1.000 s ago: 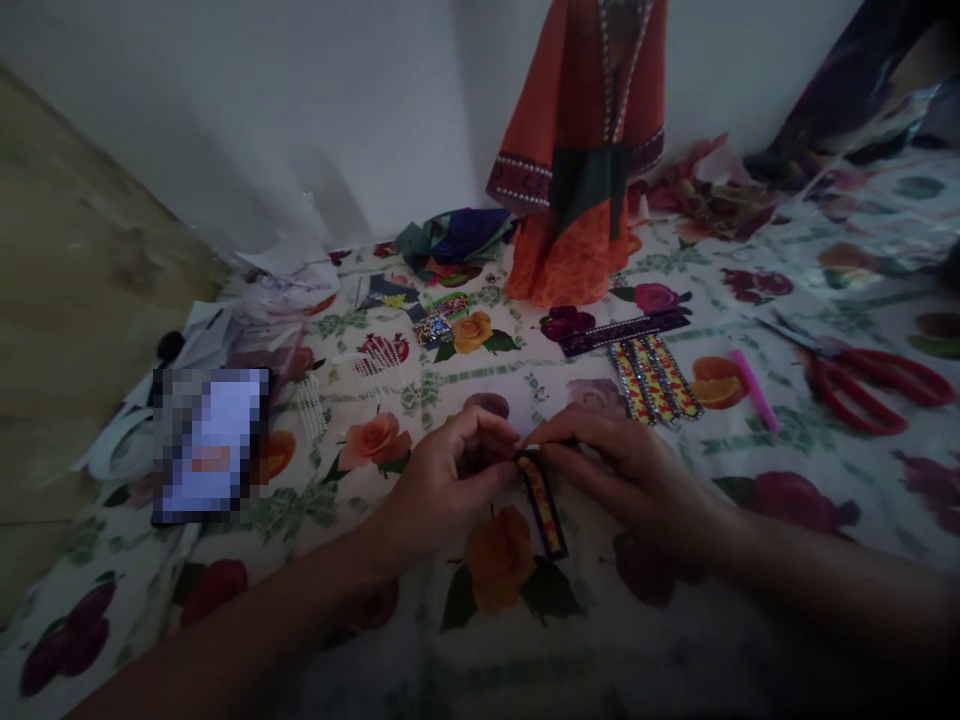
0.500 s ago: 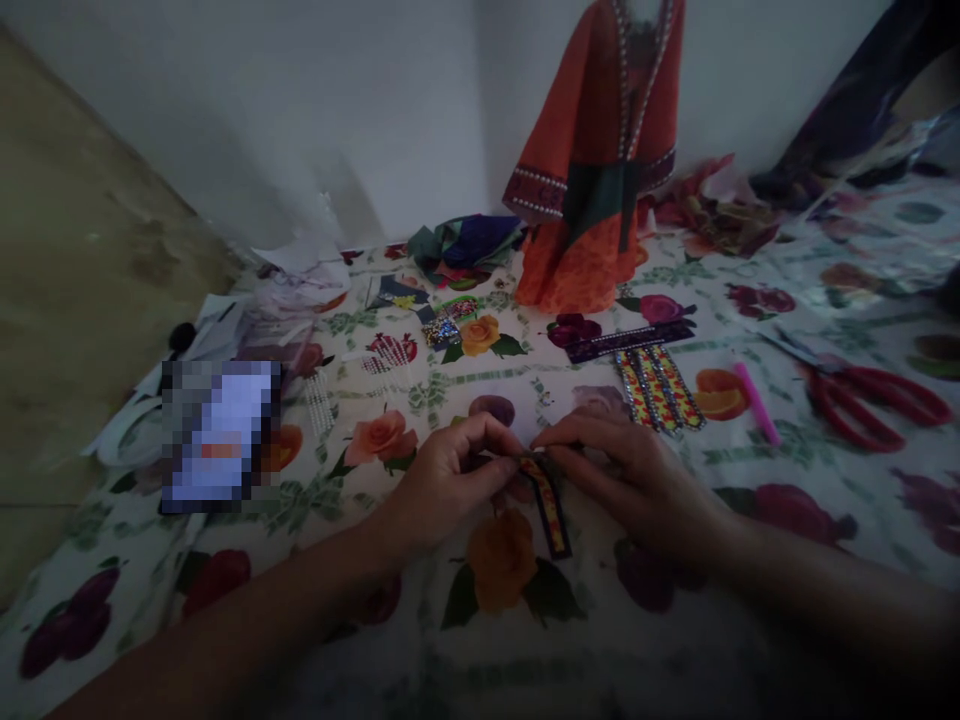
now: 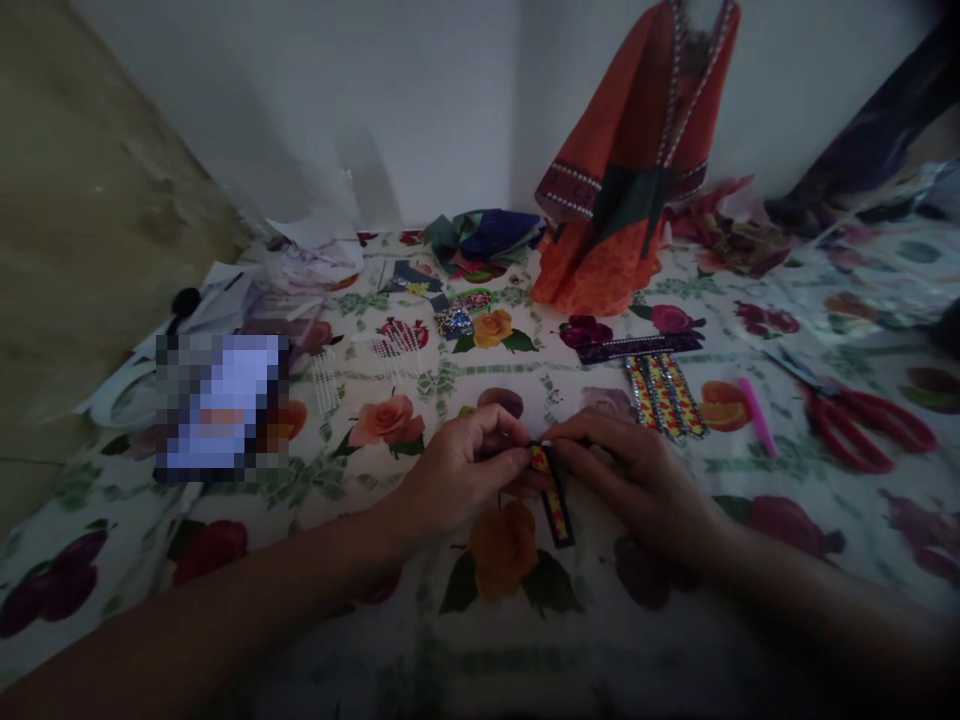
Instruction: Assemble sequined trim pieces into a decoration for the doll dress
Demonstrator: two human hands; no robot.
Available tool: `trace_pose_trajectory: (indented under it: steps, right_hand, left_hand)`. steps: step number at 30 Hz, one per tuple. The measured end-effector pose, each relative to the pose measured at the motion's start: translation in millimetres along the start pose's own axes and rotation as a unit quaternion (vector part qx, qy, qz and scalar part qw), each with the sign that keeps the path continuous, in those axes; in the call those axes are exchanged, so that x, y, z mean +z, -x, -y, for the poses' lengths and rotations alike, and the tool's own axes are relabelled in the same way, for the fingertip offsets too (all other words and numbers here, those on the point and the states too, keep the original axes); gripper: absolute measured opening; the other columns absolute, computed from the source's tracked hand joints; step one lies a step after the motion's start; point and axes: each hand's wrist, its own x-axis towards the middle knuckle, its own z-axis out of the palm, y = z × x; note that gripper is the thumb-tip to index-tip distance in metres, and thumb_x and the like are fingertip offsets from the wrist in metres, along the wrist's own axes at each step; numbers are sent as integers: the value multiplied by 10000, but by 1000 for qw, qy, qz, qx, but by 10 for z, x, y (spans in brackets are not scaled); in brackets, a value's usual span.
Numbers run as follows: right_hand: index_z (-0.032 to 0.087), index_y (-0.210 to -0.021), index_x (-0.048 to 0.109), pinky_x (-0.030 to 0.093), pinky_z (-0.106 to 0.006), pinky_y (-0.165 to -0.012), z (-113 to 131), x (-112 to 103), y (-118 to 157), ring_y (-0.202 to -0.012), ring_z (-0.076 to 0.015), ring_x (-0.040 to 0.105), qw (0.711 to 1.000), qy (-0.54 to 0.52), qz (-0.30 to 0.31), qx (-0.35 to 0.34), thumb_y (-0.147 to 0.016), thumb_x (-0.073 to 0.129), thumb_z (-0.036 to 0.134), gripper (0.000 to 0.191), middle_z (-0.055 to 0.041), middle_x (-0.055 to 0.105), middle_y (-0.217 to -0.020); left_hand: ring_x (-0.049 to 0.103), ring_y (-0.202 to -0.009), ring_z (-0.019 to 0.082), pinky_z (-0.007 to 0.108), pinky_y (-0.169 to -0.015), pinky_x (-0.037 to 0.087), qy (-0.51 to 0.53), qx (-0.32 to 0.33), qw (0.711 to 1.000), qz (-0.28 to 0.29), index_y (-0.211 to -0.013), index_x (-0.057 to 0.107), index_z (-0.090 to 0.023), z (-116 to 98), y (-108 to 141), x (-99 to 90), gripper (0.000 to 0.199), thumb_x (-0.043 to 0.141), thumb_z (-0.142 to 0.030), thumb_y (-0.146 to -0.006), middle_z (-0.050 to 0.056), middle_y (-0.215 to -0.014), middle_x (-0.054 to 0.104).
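Note:
Near the middle of the table, my left hand [image 3: 469, 465] pinches the upper end of a narrow dark-edged strip [image 3: 555, 505] with a yellow and red pattern. My right hand [image 3: 630, 465] is closed at the same end from the other side, its fingertips close to the left ones. Below the fingers the strip hangs down toward the cloth, over a printed orange flower. Beyond my right hand lie several similar strips [image 3: 666, 395] with shiny edges, below a dark beaded band [image 3: 641, 346].
Red-handled scissors [image 3: 862, 415] and a pink stick [image 3: 757, 415] lie right. A blurred phone [image 3: 221, 405] is left. An orange-red dress [image 3: 622, 180] stands at the back, beside folded cloth [image 3: 484, 238]. Rows of small beads [image 3: 326, 380] lie left of centre.
The view has shifted, so the dress and back items appear further right. Both hands stay together at the strip's end, and the strip now looks straighter.

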Motion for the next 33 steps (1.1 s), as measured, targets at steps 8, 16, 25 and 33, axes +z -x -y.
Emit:
trace_pose_trajectory:
  steps: [8, 16, 25, 33]
  right_hand:
    - [228, -970, 691, 467, -257, -749, -20, 21, 1, -849, -128, 615, 1000, 5, -8, 11, -998, 568, 233, 127, -2, 660, -892]
    - [220, -924, 671, 465, -257, -761, -17, 44, 10, -853, -126, 618, 1000, 11, 7, 20, -999, 553, 226, 140, -3, 675, -910]
    - [214, -977, 688, 482, -273, -755, 4, 70, 11, -862, -138, 634, 1000, -1, 4, 28, -984, 568, 213, 121, -14, 684, -918]
    - [213, -998, 698, 480, -257, -731, -13, 84, 20, -819, -121, 633, 1000, -7, -3, 24, -966, 592, 207, 111, 2, 680, -887]
  left_hand:
    - [775, -770, 181, 271, -722, 616, 2, -19, 1000, 5, -863, 547, -165, 5, -9, -13, 138, 668, -220, -898, 20, -792, 738]
    - [770, -744, 191, 301, -724, 624, -7, -3, 1000, -3, -860, 543, -172, 33, -21, -10, 161, 679, -256, -879, 13, -782, 725]
    - [756, -754, 165, 252, -696, 608, -26, 23, 999, 6, -861, 553, -163, 48, -15, -11, 122, 644, -235, -896, 24, -786, 724]
    - [746, -731, 149, 234, -687, 584, -35, 38, 999, 8, -846, 552, -166, 43, -7, -13, 124, 635, -235, -907, 2, -758, 698]
